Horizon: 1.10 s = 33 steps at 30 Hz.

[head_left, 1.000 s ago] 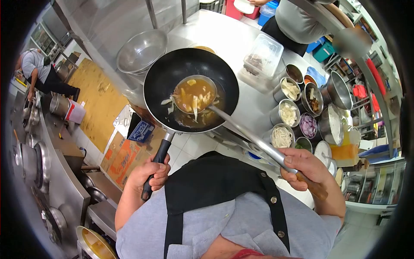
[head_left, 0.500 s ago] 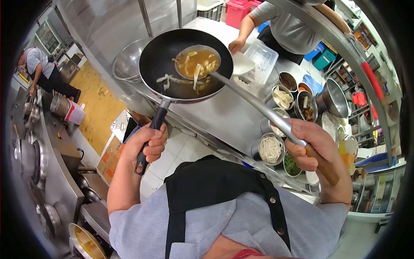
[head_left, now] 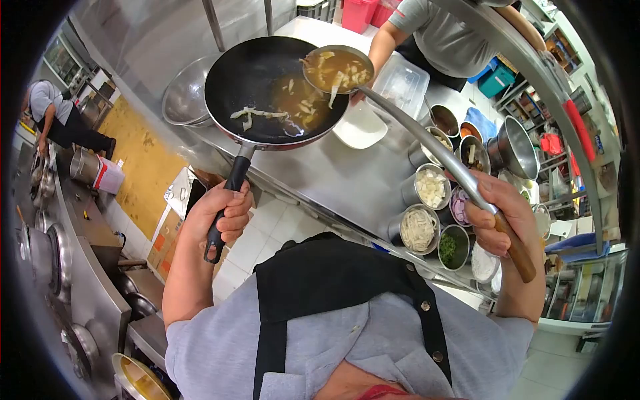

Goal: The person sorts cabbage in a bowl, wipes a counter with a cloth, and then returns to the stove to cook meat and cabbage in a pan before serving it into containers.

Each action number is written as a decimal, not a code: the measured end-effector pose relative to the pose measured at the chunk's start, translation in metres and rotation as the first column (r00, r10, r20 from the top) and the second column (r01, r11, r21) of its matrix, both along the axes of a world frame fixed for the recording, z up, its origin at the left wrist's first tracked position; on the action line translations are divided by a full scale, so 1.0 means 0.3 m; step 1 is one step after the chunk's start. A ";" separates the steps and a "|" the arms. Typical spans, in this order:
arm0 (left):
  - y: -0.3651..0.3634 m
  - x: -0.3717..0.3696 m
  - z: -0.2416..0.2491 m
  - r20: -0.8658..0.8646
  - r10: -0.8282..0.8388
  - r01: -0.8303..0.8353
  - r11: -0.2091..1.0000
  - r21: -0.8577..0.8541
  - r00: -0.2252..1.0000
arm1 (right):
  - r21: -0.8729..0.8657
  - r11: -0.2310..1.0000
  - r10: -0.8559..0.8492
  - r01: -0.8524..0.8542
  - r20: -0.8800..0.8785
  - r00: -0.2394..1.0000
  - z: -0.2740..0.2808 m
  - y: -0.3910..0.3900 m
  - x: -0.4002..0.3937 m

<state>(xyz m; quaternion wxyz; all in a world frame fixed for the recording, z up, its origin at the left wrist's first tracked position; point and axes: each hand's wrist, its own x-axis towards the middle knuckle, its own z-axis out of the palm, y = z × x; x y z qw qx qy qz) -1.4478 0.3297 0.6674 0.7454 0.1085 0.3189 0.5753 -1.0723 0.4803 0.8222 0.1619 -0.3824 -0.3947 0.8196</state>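
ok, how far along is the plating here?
Done: ladle is loaded with broth and noodles, lifted at the pan rim. In hand: left hand holds the pan handle, right hand the ladle, over the counter beside the white plate. Left: plate looks bare; broth remains in the pan.

Wok (head_left: pixel 267 87) carried farther out over steel counter (head_left: pixel 333 177), toward 12 o'clock. Ladle (head_left: pixel 337 67), full of broth, lifted from wok centre to its 2 o'clock rim. White plate (head_left: pixel 360 127) newly set down beside wok by co-worker's hand (head_left: pixel 360 95).
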 end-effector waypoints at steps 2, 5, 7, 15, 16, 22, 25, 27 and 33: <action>-0.019 0.000 0.009 -0.027 0.016 -0.017 0.999 -0.037 1.000 | -0.018 1.000 -0.017 0.016 -0.012 1.000 -0.011 -0.008 0.018; -0.047 -0.010 0.003 -0.036 0.029 -0.031 0.997 -0.066 0.999 | -0.048 0.998 -0.036 0.034 -0.043 0.998 -0.041 -0.019 0.046; -0.063 -0.013 -0.003 -0.041 0.044 -0.047 0.996 -0.080 0.998 | -0.062 0.997 -0.046 0.042 -0.057 0.997 -0.064 -0.024 0.064; -0.100 -0.002 -0.002 -0.107 0.083 -0.093 0.992 -0.090 0.991 | -0.102 0.991 -0.098 0.092 -0.052 0.994 -0.175 -0.033 0.116; -0.102 0.000 -0.002 -0.118 0.085 -0.096 0.991 -0.092 0.989 | -0.110 0.989 -0.108 0.102 -0.055 0.993 -0.199 -0.030 0.122; -0.087 0.023 0.003 -0.166 0.084 -0.096 0.993 -0.070 0.983 | -0.016 0.992 -0.127 0.129 0.076 0.989 -0.347 -0.010 0.128; -0.063 0.037 0.001 -0.170 0.079 -0.092 0.993 -0.070 0.982 | 0.056 0.988 -0.149 0.141 0.177 0.973 -0.396 -0.007 0.118; -0.048 0.040 0.000 -0.177 0.068 -0.081 0.994 -0.068 0.982 | 0.090 0.984 -0.171 0.154 0.224 0.959 -0.420 -0.008 0.108; -0.012 0.042 -0.010 -0.171 0.015 -0.027 0.997 -0.068 0.985 | 0.157 0.981 -0.155 0.114 0.278 0.948 -0.462 -0.003 0.107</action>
